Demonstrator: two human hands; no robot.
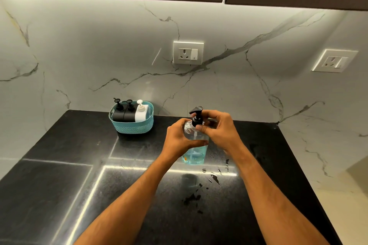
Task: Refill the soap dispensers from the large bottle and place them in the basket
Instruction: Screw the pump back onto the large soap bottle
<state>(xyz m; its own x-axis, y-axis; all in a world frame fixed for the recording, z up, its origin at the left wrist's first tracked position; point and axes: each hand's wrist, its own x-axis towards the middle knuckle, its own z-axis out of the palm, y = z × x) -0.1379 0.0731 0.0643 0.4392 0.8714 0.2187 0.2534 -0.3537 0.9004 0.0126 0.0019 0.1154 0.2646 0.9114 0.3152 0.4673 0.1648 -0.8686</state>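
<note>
**Pump cap on the big bottle: go slow**

We've got the large clear plastic bottle of blue soap mid-counter. Left hand grips its body, right hand pinches the black pump collar. Teal woven basket sits at 10 o'clock with three dispensers inside. Hold the bottle upright and twist evenly.

Two bare forearms enter from the bottom edge, with no sleeves, watch, rings or bracelets visible. The left hand and right hand are ungloved, nails short and plain, light hair along the forearms.
</note>
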